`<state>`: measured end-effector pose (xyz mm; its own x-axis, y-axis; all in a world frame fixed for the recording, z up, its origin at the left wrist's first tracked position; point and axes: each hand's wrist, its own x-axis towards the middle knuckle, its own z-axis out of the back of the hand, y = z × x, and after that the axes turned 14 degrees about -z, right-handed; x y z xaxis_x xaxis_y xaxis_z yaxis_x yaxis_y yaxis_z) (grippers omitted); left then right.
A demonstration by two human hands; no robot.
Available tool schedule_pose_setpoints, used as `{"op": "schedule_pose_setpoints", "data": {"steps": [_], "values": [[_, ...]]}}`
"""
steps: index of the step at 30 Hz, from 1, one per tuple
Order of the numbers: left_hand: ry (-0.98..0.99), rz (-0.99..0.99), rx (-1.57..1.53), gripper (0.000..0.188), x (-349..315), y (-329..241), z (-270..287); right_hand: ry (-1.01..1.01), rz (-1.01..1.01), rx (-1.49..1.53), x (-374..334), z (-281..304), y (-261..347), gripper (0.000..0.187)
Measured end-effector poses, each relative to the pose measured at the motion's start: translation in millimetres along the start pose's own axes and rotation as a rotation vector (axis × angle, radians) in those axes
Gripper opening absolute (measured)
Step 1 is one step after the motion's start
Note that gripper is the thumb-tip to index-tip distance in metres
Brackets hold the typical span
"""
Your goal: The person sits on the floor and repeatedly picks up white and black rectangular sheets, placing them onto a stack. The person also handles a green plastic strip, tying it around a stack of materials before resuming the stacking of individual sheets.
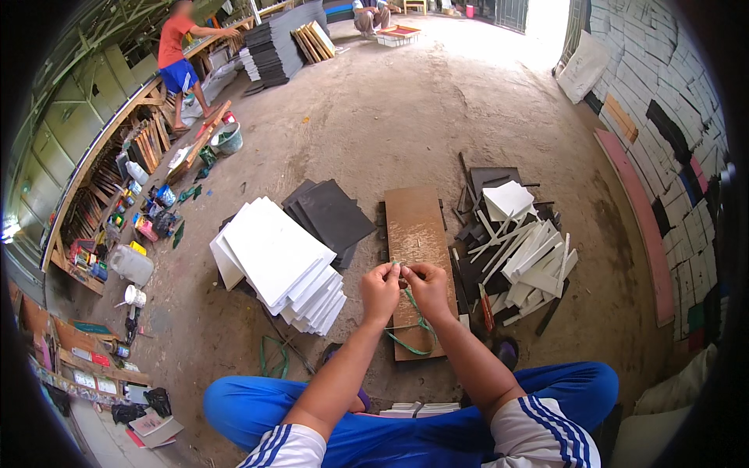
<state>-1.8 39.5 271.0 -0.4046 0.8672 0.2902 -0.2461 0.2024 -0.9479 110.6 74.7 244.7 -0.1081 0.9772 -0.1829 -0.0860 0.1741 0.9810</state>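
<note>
Over a long brown board (pixel 413 214) my left hand (pixel 380 292) and my right hand (pixel 430 292) meet, thumbs and fingertips pinched together. Between them they hold the end of a thin green plastic strap (pixel 425 326), which hangs down and curls across the board's near part. The fingers partly hide the pinched end. Left of the board a tall, uneven stack of white sheets (pixel 273 246) leans beside black sheets (pixel 331 212). To the right lies a heap of white strips (pixel 538 261), with a red cutter knife (pixel 486 309) near my right forearm.
More green strap (pixel 273 357) lies on the floor at left. A strapped white bundle (pixel 417 409) sits between my legs. Tubs, bottles and a bucket (pixel 227 139) line the left side. One person (pixel 178 58) stands far left; another (pixel 373 15) crouches at the back.
</note>
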Motion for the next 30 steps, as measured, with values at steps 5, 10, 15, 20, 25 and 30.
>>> {"op": "schedule_pose_setpoints", "data": {"steps": [5,10,15,20,25,30], "values": [[-0.022,-0.054,0.087,0.018,-2,9,-4,-0.133,0.220,-0.189,-3,-1,-1,0.008],[-0.106,-0.265,0.349,0.015,0,31,-3,-0.208,0.427,-0.320,-12,-2,14,0.007],[0.025,-0.096,0.088,0.016,12,30,2,0.097,-0.030,0.229,1,5,5,0.006],[0.117,0.148,-0.165,0.016,15,24,6,0.461,-0.457,0.698,6,14,5,0.010],[0.022,-0.075,0.016,0.014,10,15,3,0.511,-0.494,0.817,6,13,4,0.010],[0.046,-0.344,-0.075,0.020,2,1,5,0.401,-0.415,0.719,0,12,23,0.011]]}}
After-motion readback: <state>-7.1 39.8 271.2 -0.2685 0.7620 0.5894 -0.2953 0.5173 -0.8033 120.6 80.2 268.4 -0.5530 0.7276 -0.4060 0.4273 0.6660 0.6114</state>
